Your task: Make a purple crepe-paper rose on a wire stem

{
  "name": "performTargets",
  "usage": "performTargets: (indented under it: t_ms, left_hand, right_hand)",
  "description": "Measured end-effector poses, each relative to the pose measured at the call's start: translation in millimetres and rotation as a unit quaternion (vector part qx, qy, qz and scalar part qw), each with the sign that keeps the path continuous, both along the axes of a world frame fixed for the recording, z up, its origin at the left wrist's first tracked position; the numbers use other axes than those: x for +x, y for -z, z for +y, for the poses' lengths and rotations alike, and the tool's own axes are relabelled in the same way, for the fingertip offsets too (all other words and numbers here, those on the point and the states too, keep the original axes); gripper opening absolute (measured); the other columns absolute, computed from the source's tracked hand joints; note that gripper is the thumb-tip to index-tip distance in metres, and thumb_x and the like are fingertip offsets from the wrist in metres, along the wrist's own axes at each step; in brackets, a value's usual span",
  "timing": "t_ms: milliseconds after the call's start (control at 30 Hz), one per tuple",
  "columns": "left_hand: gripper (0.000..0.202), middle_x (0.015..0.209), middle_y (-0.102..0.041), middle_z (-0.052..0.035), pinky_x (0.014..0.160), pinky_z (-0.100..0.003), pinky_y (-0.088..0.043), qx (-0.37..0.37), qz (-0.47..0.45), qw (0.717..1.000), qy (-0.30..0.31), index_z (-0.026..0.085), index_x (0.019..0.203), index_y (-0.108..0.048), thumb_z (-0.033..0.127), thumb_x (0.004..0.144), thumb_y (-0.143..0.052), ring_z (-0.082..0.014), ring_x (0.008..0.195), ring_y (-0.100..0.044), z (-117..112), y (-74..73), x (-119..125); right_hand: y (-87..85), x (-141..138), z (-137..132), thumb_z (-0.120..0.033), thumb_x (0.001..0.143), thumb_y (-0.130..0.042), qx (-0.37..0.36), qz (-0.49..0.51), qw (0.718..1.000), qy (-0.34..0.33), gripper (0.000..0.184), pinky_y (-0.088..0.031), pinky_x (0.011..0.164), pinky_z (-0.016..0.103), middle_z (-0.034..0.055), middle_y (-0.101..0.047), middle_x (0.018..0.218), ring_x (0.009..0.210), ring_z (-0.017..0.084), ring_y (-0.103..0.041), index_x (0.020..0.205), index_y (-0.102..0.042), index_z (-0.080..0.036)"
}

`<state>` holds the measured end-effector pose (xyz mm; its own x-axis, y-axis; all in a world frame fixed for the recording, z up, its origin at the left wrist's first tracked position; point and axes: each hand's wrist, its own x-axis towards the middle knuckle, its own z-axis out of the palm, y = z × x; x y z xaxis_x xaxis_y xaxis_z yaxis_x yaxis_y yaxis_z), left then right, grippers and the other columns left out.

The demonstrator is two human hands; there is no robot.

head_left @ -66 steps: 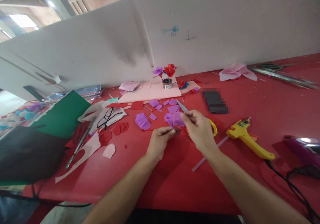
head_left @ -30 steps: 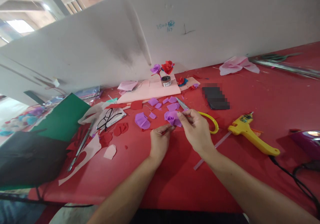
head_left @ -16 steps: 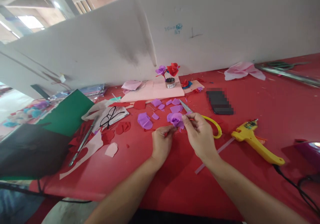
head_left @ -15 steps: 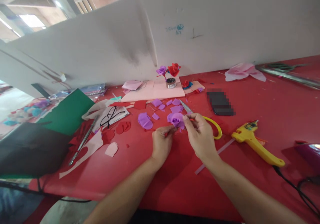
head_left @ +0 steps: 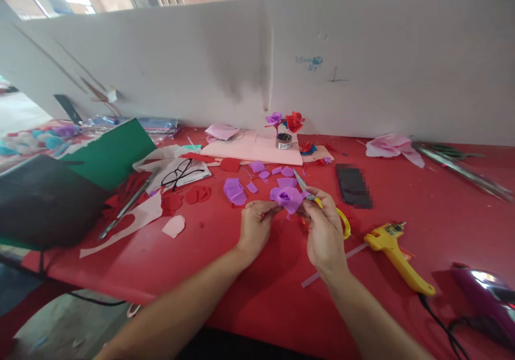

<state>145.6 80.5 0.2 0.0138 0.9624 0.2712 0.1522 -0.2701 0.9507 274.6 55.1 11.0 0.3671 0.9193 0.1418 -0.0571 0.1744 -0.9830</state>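
A purple paper flower [head_left: 288, 199] with a rolled centre is between my two hands, above the red table. My left hand [head_left: 256, 223] is closed on its base from the left; the fingertips are partly hidden. On the right, my right hand [head_left: 324, 226] pinches an outer petal of the same flower between thumb and fingers. Scissors with yellow handles [head_left: 345, 223] lie just behind my right hand, blades pointing away. Purple petals [head_left: 234, 191] are scattered on the table behind and left of the flower.
A pot [head_left: 284, 141] with purple and red flowers stands at the back on pink sheets [head_left: 253, 148]. Rightward lie a phone [head_left: 354, 185], a yellow glue gun [head_left: 398, 258] with its cord, and pink tissue [head_left: 392, 148]. Glasses [head_left: 181, 175], red petals [head_left: 197, 194] and a green sheet [head_left: 116, 159] are left.
My right hand has shifted along the flower's right side, and the petal there is now spread outward. My left hand keeps its grip. The whole view has swung slightly.
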Motion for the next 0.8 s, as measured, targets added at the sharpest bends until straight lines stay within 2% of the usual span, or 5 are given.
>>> performTargets:
  t_ms: [100, 167, 367, 533, 800]
  left_hand:
    - [0.016, 0.076, -0.076, -0.0029, 0.077, -0.032, -0.049, 0.007, -0.007, 1.0, -0.001, 0.029, 0.073, -0.078, 0.018, 0.074, -0.066, -0.0204, 0.069, -0.066, 0.5, -2.1, -0.9]
    - [0.018, 0.074, -0.076, -0.0027, 0.077, -0.032, -0.049, 0.009, -0.012, 1.0, -0.003, 0.029, 0.072, -0.077, 0.016, 0.073, -0.065, -0.0205, 0.069, -0.066, 0.6, -3.2, -1.6]
    - [0.022, 0.076, -0.076, -0.0028, 0.083, -0.035, -0.047, 0.018, 0.008, 1.0, -0.018, 0.028, 0.073, -0.077, 0.011, 0.073, -0.063, -0.0203, 0.072, -0.067, 0.7, -4.5, -4.1]
    - [0.022, 0.076, -0.076, -0.0027, 0.083, -0.035, -0.046, 0.02, 0.019, 1.0, -0.007, 0.029, 0.074, -0.077, 0.011, 0.075, -0.063, -0.0201, 0.072, -0.067, 0.1, -5.7, -4.5]
    - [0.023, 0.077, -0.076, -0.0021, 0.079, -0.031, -0.047, 0.062, 0.07, 0.996, -0.008, 0.028, 0.081, -0.077, 0.01, 0.078, -0.064, -0.0176, 0.07, -0.068, 1.4, -2.4, -5.0]
  right_hand:
    - [-5.0, -1.3, 3.2, -0.033, 0.078, -0.061, -0.016, 0.059, 0.998, -0.01, 0.028, -0.049, 0.068, 0.03, 0.0013, -0.068, 0.085, 0.074, 0.017, -0.063, 0.103, -0.056, -0.022]
    - [-6.7, -1.1, 5.3, -0.029, 0.073, -0.066, -0.025, 0.072, 0.996, -0.051, 0.027, -0.049, 0.068, 0.03, 0.0025, -0.069, 0.086, 0.076, 0.017, -0.064, 0.098, -0.057, -0.022]
    - [-6.7, 2.1, 9.4, -0.025, 0.061, -0.077, -0.059, 0.127, 0.983, -0.115, 0.034, -0.05, 0.081, 0.033, 0.0026, -0.072, 0.091, 0.087, 0.019, -0.066, 0.091, -0.063, -0.022]
    - [-3.1, 3.0, 9.4, -0.021, 0.063, -0.076, -0.072, 0.108, 0.977, -0.169, 0.026, -0.044, 0.095, 0.039, 0.0018, -0.074, 0.092, 0.092, 0.02, -0.065, 0.088, -0.071, -0.021]
    - [2.8, 3.0, 10.1, -0.016, 0.066, -0.074, -0.045, 0.108, 0.979, -0.168, 0.031, -0.045, 0.094, 0.04, 0.0001, -0.075, 0.099, 0.101, 0.023, -0.064, 0.096, -0.075, -0.026]
